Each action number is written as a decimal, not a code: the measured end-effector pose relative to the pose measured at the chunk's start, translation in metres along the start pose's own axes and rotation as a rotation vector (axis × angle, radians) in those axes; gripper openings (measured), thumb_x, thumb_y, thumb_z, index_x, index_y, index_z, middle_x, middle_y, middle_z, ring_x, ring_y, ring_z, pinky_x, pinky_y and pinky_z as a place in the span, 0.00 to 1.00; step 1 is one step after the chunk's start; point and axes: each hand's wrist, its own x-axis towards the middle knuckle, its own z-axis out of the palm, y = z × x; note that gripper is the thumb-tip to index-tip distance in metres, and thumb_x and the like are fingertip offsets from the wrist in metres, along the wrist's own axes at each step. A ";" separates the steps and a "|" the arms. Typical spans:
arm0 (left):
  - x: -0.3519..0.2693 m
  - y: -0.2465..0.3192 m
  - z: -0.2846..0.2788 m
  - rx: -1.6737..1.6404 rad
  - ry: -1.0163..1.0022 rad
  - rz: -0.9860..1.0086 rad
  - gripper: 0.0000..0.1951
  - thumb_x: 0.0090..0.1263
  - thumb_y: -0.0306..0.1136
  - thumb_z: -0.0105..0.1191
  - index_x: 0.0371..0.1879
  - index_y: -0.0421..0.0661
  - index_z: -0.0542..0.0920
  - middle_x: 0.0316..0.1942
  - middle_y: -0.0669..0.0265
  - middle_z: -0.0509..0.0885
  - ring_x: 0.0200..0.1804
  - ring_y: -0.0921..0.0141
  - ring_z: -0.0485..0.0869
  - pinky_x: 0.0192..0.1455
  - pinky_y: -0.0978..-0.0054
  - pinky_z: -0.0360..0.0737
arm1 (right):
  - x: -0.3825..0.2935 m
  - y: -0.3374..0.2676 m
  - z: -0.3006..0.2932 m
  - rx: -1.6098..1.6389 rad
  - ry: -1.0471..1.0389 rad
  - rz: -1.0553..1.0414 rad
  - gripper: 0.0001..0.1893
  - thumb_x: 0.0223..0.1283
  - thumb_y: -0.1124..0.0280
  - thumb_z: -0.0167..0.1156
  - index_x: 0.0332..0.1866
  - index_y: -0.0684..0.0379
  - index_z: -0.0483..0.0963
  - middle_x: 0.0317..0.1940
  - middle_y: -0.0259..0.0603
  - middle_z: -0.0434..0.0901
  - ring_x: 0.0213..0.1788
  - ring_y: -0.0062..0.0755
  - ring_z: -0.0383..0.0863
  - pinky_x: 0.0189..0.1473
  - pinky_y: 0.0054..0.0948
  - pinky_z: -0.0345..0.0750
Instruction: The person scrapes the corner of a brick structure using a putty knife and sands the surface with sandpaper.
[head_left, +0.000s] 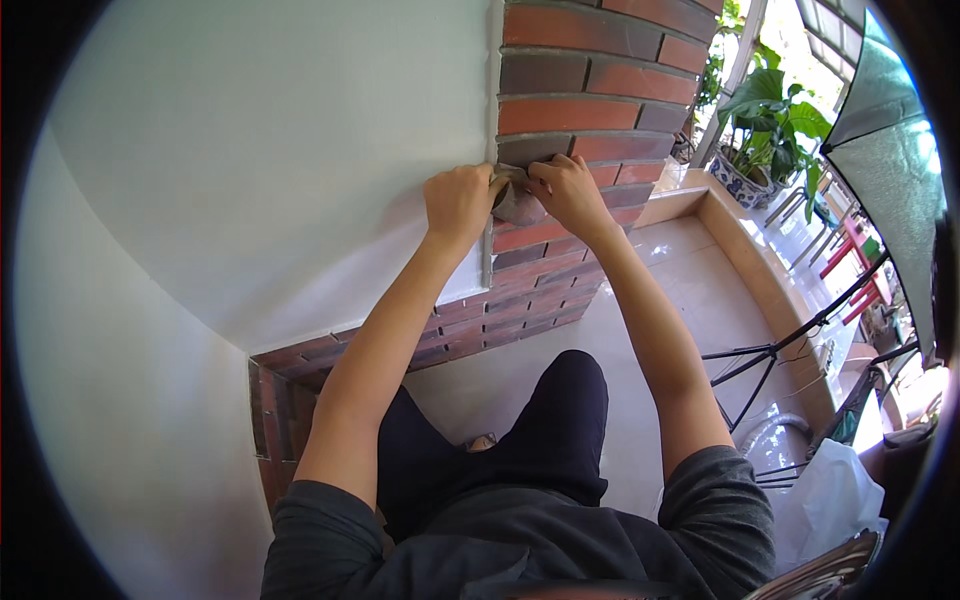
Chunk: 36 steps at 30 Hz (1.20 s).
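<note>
My left hand (459, 196) pinches one side of a small greyish-brown piece of thin, limp material (519, 204); cloth or film, I cannot tell which. Its other side is between the fingertips of my right hand (568, 193). The piece sags in a curve below both hands. Behind it runs the pale strip (493, 90) where the smooth white wall panel (300, 135) meets the red and dark brick facing (577, 75). My left hand is over the panel's edge, and my right hand is in front of the bricks.
Low brickwork (480, 319) continues under the panel. On the right, thin black stand legs (742, 360) rest on the tiled floor (660, 277) below a silvery umbrella (892, 150). Further off are a potted plant (780, 124), a raised tiled ledge (750, 270) and a white plastic bag (829, 487).
</note>
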 end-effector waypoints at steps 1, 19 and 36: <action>-0.001 -0.001 -0.002 0.009 0.025 0.009 0.18 0.68 0.51 0.71 0.26 0.49 0.88 0.23 0.58 0.88 0.27 0.54 0.88 0.29 0.57 0.80 | 0.000 -0.001 0.001 0.010 0.033 -0.031 0.06 0.67 0.65 0.68 0.35 0.55 0.83 0.30 0.39 0.85 0.42 0.43 0.82 0.53 0.41 0.73; 0.008 -0.002 -0.003 0.046 -0.033 -0.015 0.20 0.62 0.53 0.75 0.24 0.48 0.90 0.21 0.59 0.88 0.25 0.55 0.88 0.29 0.59 0.80 | -0.006 0.006 0.008 0.061 0.086 -0.067 0.07 0.70 0.64 0.67 0.37 0.54 0.82 0.31 0.42 0.85 0.44 0.45 0.84 0.52 0.42 0.73; -0.001 0.004 0.001 0.084 -0.053 -0.085 0.18 0.64 0.52 0.74 0.26 0.48 0.90 0.25 0.57 0.89 0.31 0.52 0.89 0.33 0.55 0.81 | -0.012 0.004 0.009 0.074 0.082 -0.095 0.05 0.68 0.65 0.65 0.37 0.52 0.83 0.30 0.41 0.85 0.41 0.45 0.83 0.56 0.44 0.73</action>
